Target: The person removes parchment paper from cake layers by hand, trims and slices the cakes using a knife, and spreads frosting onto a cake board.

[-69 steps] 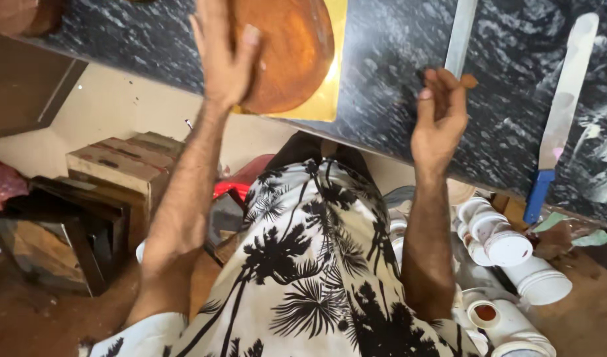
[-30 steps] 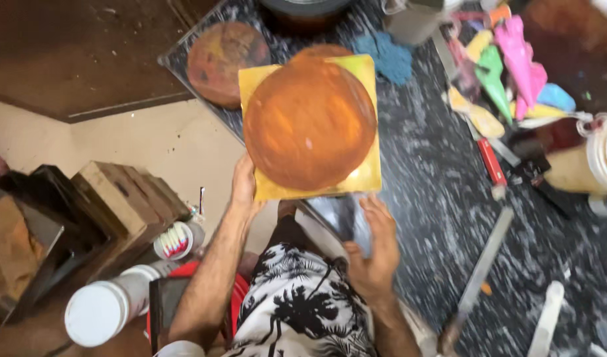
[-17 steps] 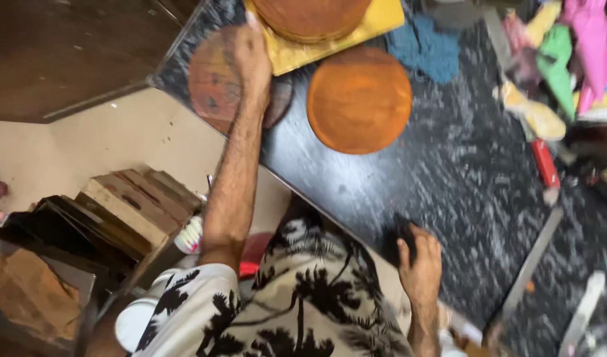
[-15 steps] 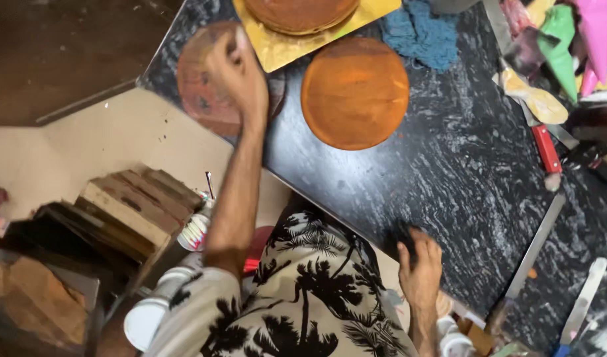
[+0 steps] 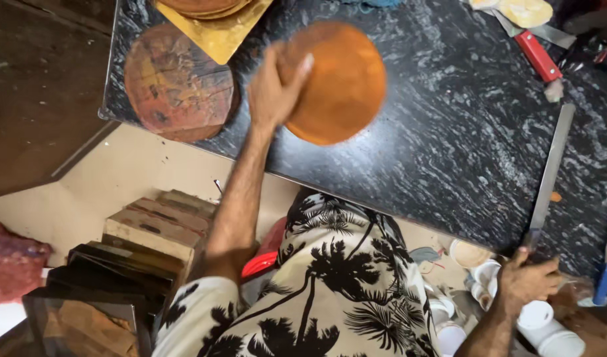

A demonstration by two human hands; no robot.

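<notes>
Since the earlier frame, the left hand [image 5: 271,92] has moved from the stained disc [image 5: 177,84] at the counter's [image 5: 435,152] left end onto the orange disc [image 5: 336,82]. Fingers and thumb are closed over that disc's left edge; the disc is blurred and tilted above the black marbled counter. The right hand [image 5: 527,281] has shifted along the near counter edge and now closes around the handle end of a long flat blade [image 5: 548,175], which lies on the counter and runs away from the person.

Stained disc: flat at the left end, well apart from the orange disc. Yellow board [image 5: 218,30]: at the top edge, carrying further orange discs. Red-handled tool [image 5: 536,56]: top right. White pots [image 5: 541,327]: below the counter edge, near the right hand. Wooden blocks [image 5: 154,228]: lower left, beside the left arm.
</notes>
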